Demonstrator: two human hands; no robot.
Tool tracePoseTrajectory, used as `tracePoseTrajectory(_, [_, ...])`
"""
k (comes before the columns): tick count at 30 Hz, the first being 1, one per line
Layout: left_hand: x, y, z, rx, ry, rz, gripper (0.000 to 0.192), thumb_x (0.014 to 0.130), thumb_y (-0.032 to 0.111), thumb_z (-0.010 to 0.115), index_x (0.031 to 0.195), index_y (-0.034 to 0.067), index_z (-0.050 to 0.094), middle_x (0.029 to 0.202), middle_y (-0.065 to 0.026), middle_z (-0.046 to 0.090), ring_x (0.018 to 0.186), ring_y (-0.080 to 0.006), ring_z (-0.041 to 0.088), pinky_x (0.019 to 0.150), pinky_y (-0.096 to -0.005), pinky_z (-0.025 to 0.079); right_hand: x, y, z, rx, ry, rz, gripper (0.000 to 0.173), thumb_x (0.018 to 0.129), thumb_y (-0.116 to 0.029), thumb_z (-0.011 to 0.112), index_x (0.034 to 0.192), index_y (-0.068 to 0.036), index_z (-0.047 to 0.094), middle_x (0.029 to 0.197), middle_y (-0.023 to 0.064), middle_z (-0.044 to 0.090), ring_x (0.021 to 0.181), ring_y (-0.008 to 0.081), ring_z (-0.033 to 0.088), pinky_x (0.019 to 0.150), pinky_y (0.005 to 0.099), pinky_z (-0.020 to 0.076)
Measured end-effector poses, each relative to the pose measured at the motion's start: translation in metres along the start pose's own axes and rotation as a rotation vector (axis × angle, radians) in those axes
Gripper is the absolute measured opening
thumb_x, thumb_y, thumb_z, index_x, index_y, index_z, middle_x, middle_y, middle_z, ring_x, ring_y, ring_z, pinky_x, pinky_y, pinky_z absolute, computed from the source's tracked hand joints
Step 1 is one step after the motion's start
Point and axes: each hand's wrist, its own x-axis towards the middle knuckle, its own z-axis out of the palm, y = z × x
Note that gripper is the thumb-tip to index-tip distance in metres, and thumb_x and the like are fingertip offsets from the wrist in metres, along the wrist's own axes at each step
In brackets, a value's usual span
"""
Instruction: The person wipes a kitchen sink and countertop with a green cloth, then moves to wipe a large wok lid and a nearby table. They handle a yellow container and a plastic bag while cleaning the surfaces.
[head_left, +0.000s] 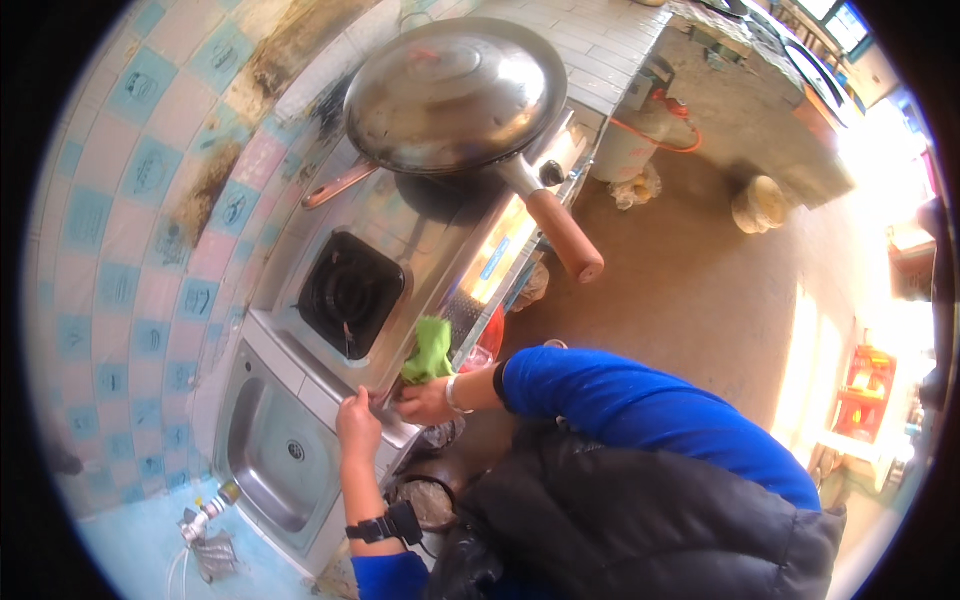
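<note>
My left hand (358, 429) is curled beside the sink's upper right corner, its thumb raised, at one end of a small dark, flat object (384, 412) that I cannot identify. On that object's other side is my right hand (425, 402), with a bunched green cloth (429, 351) sticking out from its grip at the front edge of the gas stove (420, 281). Both hands are close together. Beyond them lies a black square burner (352, 295). A large lidded wok (457, 94) with a wooden handle (566, 236) sits on the far burner.
A stainless steel sink (281, 454) lies at the lower left, with a tap (206, 517) below it. Tiled wall (124, 289) borders the counter. The wok handle juts over the counter's front edge. A whitish container (626, 146) and a stool-like object (759, 204) stand on the floor.
</note>
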Motion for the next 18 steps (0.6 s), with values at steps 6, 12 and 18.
tracePoseTrajectory(6, [-0.009,0.013,0.002,0.101,-0.015,-0.093,0.021,0.094,0.005,0.049,0.097,0.0,0.069,0.083,-0.0184,0.067,0.085,-0.0392,0.062,0.078,-0.0484,0.049,-0.081,0.0,0.015,0.001,-0.341,-0.279,0.013,0.076,-0.023,0.063,0.083,-0.011,0.065,0.098,0.0041,0.062,0.102,0.0236,0.056,0.089,0.0399,0.0467])
tracePoseTrajectory(12, [-0.017,0.062,-0.006,-0.057,0.232,-0.031,0.027,0.084,-0.002,0.055,0.107,0.0,0.068,0.085,-0.0152,0.068,0.085,-0.0369,0.061,0.079,-0.0479,0.049,-0.213,0.043,-0.118,0.617,0.201,0.772,0.036,0.071,0.003,0.063,0.104,-0.007,0.067,0.104,0.0101,0.065,0.103,0.0341,0.061,0.087,0.0402,0.0508])
tracePoseTrajectory(18, [0.061,0.18,0.034,-0.127,0.259,0.24,0.03,0.086,-0.002,0.058,0.115,0.0,0.066,0.113,-0.0195,0.065,0.107,-0.0376,0.061,0.095,-0.0464,0.049,-0.252,0.164,-0.209,0.052,0.476,1.018,0.039,0.067,0.002,0.065,0.104,-0.01,0.065,0.123,0.0103,0.06,0.119,0.036,0.049,0.105,0.0441,0.0421])
